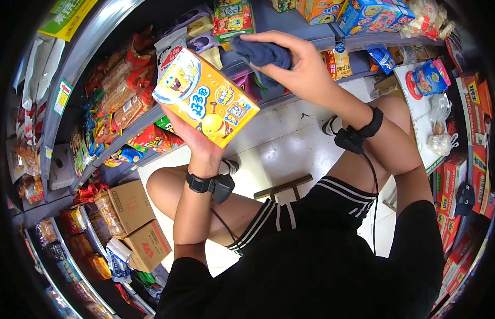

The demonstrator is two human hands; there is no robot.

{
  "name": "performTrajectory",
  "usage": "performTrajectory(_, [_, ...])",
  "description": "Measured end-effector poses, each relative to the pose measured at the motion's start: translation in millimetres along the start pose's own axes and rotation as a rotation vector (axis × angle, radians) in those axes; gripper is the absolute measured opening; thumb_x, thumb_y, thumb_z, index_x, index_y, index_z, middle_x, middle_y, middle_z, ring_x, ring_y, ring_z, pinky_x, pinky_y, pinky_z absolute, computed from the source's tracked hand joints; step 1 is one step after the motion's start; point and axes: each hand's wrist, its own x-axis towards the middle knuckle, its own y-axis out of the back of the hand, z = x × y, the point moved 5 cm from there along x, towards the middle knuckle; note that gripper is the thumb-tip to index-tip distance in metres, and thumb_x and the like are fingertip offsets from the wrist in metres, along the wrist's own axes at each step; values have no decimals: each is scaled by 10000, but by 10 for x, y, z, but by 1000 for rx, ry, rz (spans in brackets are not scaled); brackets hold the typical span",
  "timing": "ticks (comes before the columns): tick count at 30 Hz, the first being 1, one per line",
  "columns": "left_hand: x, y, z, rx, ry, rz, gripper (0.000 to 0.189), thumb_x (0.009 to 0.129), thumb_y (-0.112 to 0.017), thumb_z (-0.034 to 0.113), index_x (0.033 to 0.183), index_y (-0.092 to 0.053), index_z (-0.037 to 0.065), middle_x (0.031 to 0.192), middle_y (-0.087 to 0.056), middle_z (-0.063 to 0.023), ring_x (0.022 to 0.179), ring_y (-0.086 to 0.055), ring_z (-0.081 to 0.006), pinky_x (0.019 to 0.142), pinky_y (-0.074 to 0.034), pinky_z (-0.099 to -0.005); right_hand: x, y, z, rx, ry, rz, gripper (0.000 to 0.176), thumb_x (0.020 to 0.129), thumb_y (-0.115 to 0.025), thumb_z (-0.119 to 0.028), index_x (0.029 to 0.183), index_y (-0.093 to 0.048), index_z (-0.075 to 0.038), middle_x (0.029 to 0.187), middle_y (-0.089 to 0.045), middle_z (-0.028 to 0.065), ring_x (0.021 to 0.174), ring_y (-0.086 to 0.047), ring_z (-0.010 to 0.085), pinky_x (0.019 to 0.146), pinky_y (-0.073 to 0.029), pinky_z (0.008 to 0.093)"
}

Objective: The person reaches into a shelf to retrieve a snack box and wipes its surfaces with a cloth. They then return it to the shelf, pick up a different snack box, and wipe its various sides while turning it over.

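Note:
A yellow snack box (pixel 207 101) with cartoon figures is held up in front of the shelf by my left hand (pixel 197 139), which grips it from below and behind; most of those fingers are hidden by the box. To its upper right, my right hand (pixel 292 56) is closed on a dark blue cloth (pixel 263 55), pinched between thumb and fingers. The cloth is apart from the box. Just behind the cloth, a green and red cartoon box (pixel 233 22) stands on the shelf (pixel 274 32).
Packed bread (pixel 129 109) and bagged snacks fill the left shelves. Two cardboard boxes (pixel 146 246) sit at lower left. A white stand (pixel 417 125) holding a blue bag (pixel 432 78) is on the right, near red cartons (pixel 450 186). My knees flank the tiled floor (pixel 268 149).

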Motion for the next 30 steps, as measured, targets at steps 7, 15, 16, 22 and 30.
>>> performTrajectory(7, [17, 86, -54, 72, 78, 179, 709, 1195, -425, 649, 1700, -490, 156, 1672, -623, -71, 1477, -652, -305, 1257, -517, -514, -40, -77, 157, 260, -196, 9, 521, 1015, -728, 120, 1526, -670, 35, 1502, -725, 107, 1375, -669, 147, 1213, -533, 338])
performTrajectory(15, [-71, -9, -133, 4, 279, 183, 911, 1124, -388, 825, 1673, -523, 110, 1638, -645, -96, 1517, -616, -288, 1258, -500, -507, -91, -227, 238, 275, -172, 29, 517, 954, -793, 67, 1463, -748, -13, 1412, -789, 91, 1259, -719, 121, 1127, -575, 324])
performTrajectory(16, [-60, -43, -118, -16, 281, 154, 823, 1155, -422, 743, 1656, -539, 100, 1602, -674, -107, 1450, -668, -288, 1229, -530, -503, -85, -218, 252, 278, -173, 28, 520, 951, -794, 68, 1462, -749, -15, 1420, -787, 90, 1265, -717, 122, 1131, -574, 326])
performTrajectory(22, [-53, -68, -131, 115, 272, 97, 602, 1187, -569, 517, 1596, -587, 75, 1491, -743, -129, 1290, -772, -268, 1117, -627, -472, -68, -244, 198, 273, -163, 20, 530, 944, -796, 74, 1464, -750, -17, 1438, -782, 91, 1276, -715, 123, 1144, -570, 328])
performTrajectory(30, [-52, -59, -106, 109, 217, 125, 554, 1186, -591, 471, 1571, -607, 72, 1469, -752, -123, 1276, -775, -265, 1104, -637, -467, -57, -274, 109, 277, -187, -34, 531, 980, -770, 100, 1501, -700, 24, 1522, -734, 123, 1399, -678, 175, 1241, -513, 355])
